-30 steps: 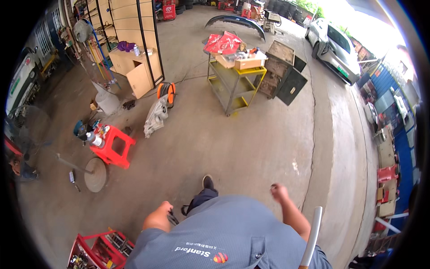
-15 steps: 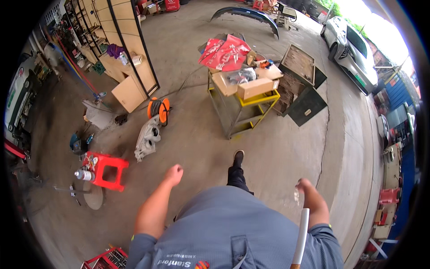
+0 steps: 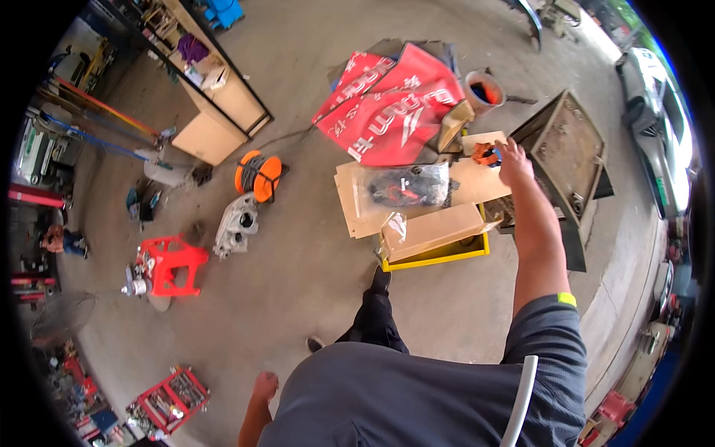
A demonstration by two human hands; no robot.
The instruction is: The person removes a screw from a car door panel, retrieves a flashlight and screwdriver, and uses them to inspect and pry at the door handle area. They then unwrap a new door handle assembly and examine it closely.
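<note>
My right hand (image 3: 514, 162) reaches out over the trolley top, fingers apart, at the right edge of an orange-and-black object (image 3: 487, 154); whether they touch I cannot tell. That object lies on flat cardboard (image 3: 477, 182). Left of it, a clear plastic bag (image 3: 406, 185) with dark parts inside rests on the cardboard. A long cardboard box (image 3: 432, 229) lies along the near side, above the yellow trolley rim (image 3: 439, 261). Low beside my body hangs my left hand (image 3: 265, 386), its fingers curled with nothing seen in them.
Red printed sheeting (image 3: 402, 112) covers the far side, with a bucket (image 3: 484, 93) beyond. A dirty metal cabinet (image 3: 570, 149) stands right of the trolley. Leftward on the floor are an orange cable reel (image 3: 258, 176), a grey metal casting (image 3: 237, 225), a red stool (image 3: 175, 264) and a red tool tray (image 3: 170, 400).
I have come closer to the trolley. My right hand has risen from my side to the orange-and-black object; the shiny clear item it held no longer shows. My left hand has dropped lower.
</note>
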